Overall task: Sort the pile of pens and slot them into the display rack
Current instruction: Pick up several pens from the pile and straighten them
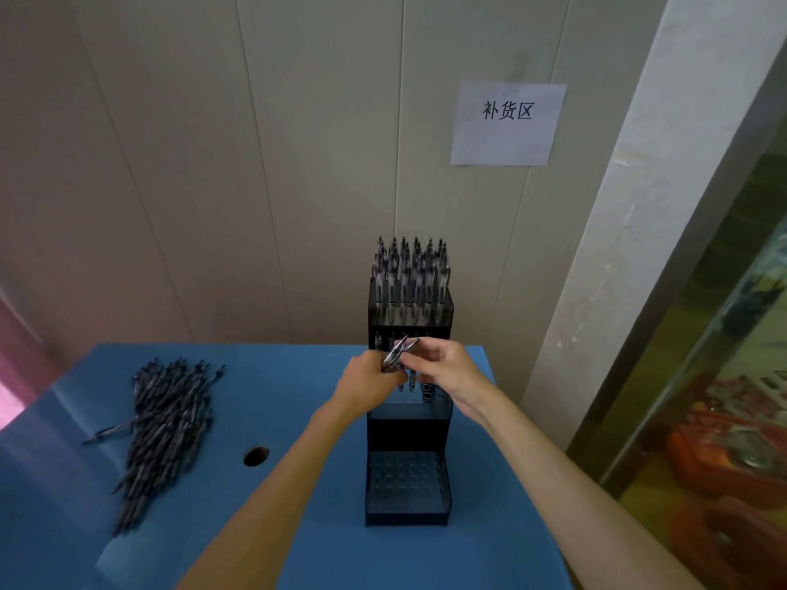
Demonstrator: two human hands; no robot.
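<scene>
The blue table point(298, 525) fills the near field. A round hole point(256, 456) is cut into its surface, left of centre. The black display rack point(407, 436) stands on the table right of centre, stepped in three tiers that rise toward the far side. The near tier point(406, 479) is a perforated tray with its holes unfilled. The middle tier point(430, 396) is partly hidden by both hands; a few upright pens and several open holes show at its right.

Above the middle tier, the left hand point(368, 383) grips a small bundle of pens point(394, 356) in curled fingers. The right hand point(443, 368) meets it from the right, fingertips pinching the top of the bundle. Both forearms cross the table from the near edge.

The pile of pens point(166, 427) lies on the left of the table, well apart from the rack, dark barrels roughly parallel, with one stray pen point(113, 432) angled off leftward.

The far tier point(409, 287) is full of upright pens, tips up. Behind stands a panelled wall point(213, 163) carrying a paper sign point(507, 123).
</scene>
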